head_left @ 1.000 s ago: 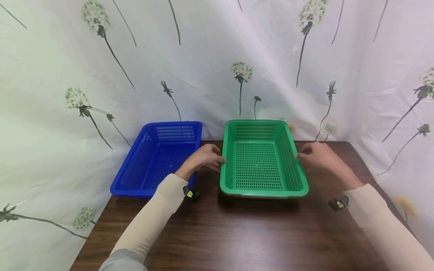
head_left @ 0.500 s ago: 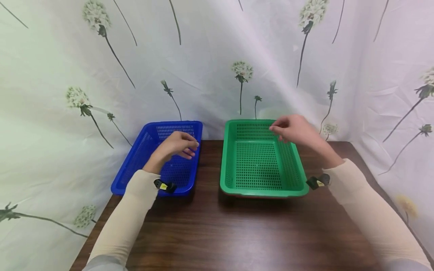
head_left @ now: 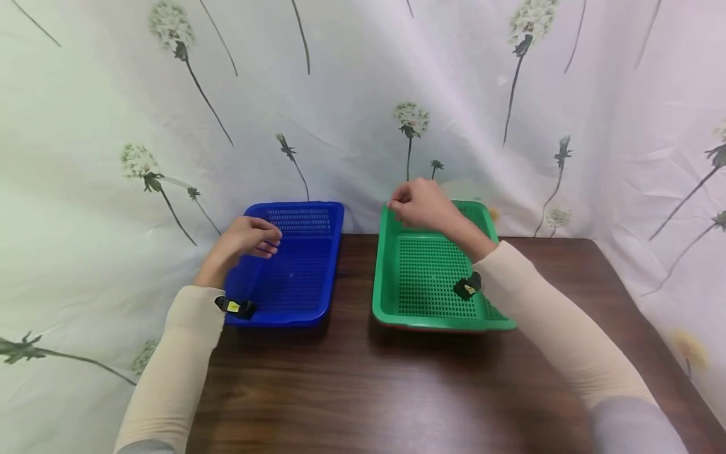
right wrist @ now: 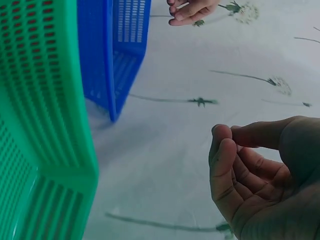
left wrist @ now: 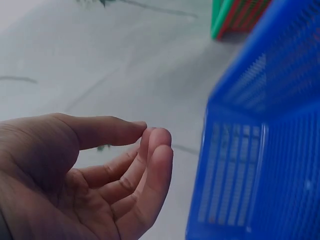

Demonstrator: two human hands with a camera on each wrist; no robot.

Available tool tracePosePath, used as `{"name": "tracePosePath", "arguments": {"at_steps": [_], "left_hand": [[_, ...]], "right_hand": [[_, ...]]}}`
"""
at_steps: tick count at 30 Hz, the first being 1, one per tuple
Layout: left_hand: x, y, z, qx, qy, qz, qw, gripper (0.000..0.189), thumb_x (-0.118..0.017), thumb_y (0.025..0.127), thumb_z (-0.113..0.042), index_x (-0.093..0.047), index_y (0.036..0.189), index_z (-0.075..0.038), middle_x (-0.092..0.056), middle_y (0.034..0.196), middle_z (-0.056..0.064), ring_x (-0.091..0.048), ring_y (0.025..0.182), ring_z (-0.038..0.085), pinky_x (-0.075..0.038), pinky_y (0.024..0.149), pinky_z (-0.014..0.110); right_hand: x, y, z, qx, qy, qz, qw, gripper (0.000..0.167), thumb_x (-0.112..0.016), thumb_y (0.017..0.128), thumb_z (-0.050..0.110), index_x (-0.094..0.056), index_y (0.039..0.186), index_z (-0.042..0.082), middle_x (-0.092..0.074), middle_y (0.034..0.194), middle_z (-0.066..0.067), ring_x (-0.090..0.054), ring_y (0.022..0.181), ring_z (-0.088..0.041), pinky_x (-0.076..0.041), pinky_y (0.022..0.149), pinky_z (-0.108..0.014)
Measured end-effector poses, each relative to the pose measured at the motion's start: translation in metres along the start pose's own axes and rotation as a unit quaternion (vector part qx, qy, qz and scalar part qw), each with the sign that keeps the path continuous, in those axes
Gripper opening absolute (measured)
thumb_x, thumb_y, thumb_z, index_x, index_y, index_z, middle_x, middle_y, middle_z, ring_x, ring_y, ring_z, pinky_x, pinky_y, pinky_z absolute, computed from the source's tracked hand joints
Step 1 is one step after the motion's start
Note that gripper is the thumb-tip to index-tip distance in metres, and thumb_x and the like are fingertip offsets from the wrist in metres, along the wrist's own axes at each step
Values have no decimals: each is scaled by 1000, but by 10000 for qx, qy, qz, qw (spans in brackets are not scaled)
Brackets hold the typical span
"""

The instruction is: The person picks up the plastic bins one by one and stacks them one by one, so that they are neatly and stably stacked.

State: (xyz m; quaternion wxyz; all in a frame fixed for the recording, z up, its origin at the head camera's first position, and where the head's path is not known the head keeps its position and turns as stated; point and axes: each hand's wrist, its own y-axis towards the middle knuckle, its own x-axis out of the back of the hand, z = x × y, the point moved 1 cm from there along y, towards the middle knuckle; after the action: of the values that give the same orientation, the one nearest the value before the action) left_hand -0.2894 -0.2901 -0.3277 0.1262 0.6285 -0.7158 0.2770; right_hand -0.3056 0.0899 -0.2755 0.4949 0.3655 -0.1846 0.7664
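Observation:
A blue plastic basket [head_left: 295, 261] with slotted walls sits at the left of the table. My left hand [head_left: 246, 239] hovers over its left side, fingers loosely curled and nothing in them. In the left wrist view the thumb comes close to the fingertips. To the right stands a green basket [head_left: 431, 277], with something red and slatted [left wrist: 250, 17] showing beneath its rim in the left wrist view. My right hand [head_left: 422, 205] is in the air above the green basket's back edge, thumb and fingertips together, holding nothing visible. My right forearm hides part of this basket.
Both baskets stand on a dark wood-grain table [head_left: 340, 391], with a strip of tabletop between them. A white cloth [head_left: 351, 126] printed with dandelions hangs close behind the baskets and along both sides.
Both hands have let go of the green basket's sides and risen. The left hand has moved left over the blue basket; the right hand has swung left across the green one. The baskets stay put.

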Motion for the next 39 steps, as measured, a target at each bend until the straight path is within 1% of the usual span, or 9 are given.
{"name": "tracePosePath", "arguments": {"at_steps": [5,11,14,18,22,25,30,35,39], "left_hand": [[14,2,12,62,236,-227,9994,40,-58,109,-14,-58,135,17,-72,93,1,-71,74,5,-64,74,24],[28,6,22,133,624,-574,9963,38,-59,108,-12,-60,131,19,-74,87,4,-71,71,8,-63,68,24],[32,8,25,125,903,-768,9929,36,-58,107,-10,-62,128,19,-77,94,15,-72,73,12,-62,66,24],[37,9,30,39,1176,-974,9883,32,-58,104,-7,-64,122,19,-78,92,18,-70,71,11,-61,64,22],[45,8,35,-131,1620,-1164,9798,30,-61,99,-8,-69,116,17,-77,83,15,-69,67,11,-63,64,27],[52,12,41,-185,2136,-1333,9676,31,-61,95,-10,-72,113,12,-77,85,18,-70,70,20,-62,68,37],[68,36,64,21,2776,-1582,9476,32,-59,90,-17,-76,109,3,-75,97,19,-67,82,33,-57,75,51],[81,63,98,15,2898,-1588,9438,38,-62,90,-21,-76,115,4,-75,113,26,-69,96,44,-57,80,58],[88,93,133,-17,3035,-1625,9389,27,-61,87,-21,-76,96,0,-72,90,18,-64,78,36,-53,64,49]], "right_hand": [[-23,25,12,-121,237,223,9994,22,-61,109,21,-78,113,8,-78,93,-9,-74,75,-21,-63,67,-35],[-51,50,29,-228,486,109,9985,23,-59,110,18,-77,111,3,-79,95,-14,-78,80,-28,-64,63,-31],[-63,59,37,-290,530,127,9981,24,-59,110,17,-77,109,0,-79,94,-16,-79,84,-32,-65,66,-33],[-79,65,46,-403,573,246,9972,24,-59,110,15,-76,105,0,-77,91,-15,-78,85,-33,-64,65,-33],[-96,70,47,-471,421,357,9974,24,-60,109,15,-77,100,1,-76,84,-13,-77,76,-26,-62,60,-27],[-108,75,45,-492,308,434,9974,27,-60,108,14,-74,87,3,-74,76,-10,-77,72,-25,-63,60,-27],[-125,82,40,-589,-87,546,9967,44,-63,107,13,-52,64,11,-63,61,-3,-80,75,-27,-66,69,-32],[-140,86,41,-867,-254,811,9926,32,-68,105,17,-54,78,9,-52,61,-1,-81,79,-27,-67,69,-31],[-150,88,41,-1034,-510,1092,9873,22,-69,105,20,-57,91,8,-48,64,1,-82,85,-28,-67,75,-32]]}}
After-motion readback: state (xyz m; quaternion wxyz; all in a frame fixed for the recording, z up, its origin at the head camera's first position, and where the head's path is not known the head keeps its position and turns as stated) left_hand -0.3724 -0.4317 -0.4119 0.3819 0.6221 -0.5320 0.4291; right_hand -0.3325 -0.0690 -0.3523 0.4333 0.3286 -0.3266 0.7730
